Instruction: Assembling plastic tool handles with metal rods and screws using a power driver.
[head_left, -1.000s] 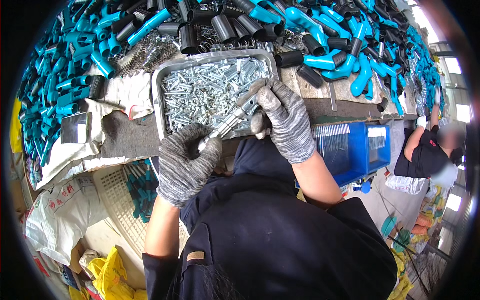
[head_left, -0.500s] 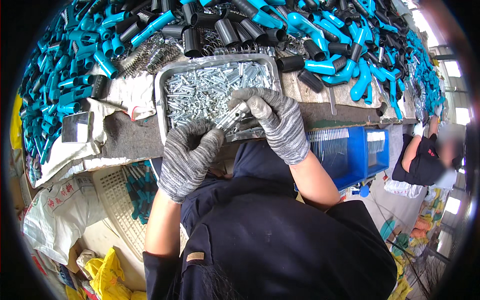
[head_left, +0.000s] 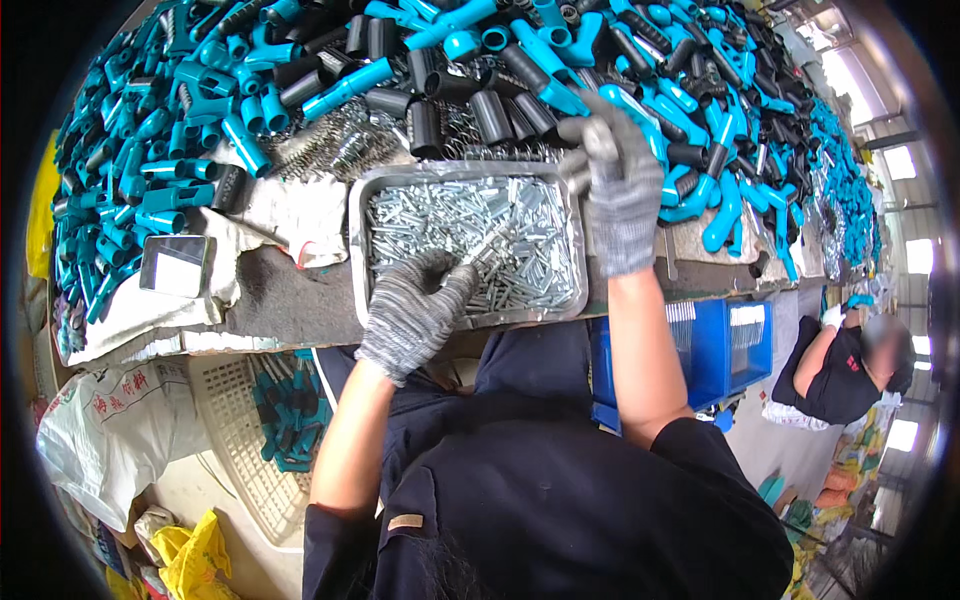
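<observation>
My left hand (head_left: 415, 312), in a grey striped knit glove, is closed over the near part of a metal tray (head_left: 362, 240). Between its thumb and fingers sits a slim silver metal part (head_left: 489, 246), pointing up and right. Small silver metal pins (head_left: 420, 212) fill the tray below it. My right hand (head_left: 622, 190), gloved alike, is raised past the tray's right edge, beside the heap. Its fingers look apart, and I see nothing in them. Nearest to them are black cylindrical sleeves (head_left: 491, 118) and turquoise plastic handles (head_left: 545, 68).
More turquoise parts (head_left: 150, 130) are heaped at the left, with coil springs (head_left: 350, 140) behind the tray. A phone (head_left: 176, 265) lies on cloth. Blue bins (head_left: 722, 345) hang below the bench's right side; a cream basket (head_left: 225, 400) stands lower left. Another person (head_left: 840, 370) works far right.
My right hand has let go of the silver part and moved up and right toward the heap. The left still holds that part over the tray. The view has shifted slightly.
</observation>
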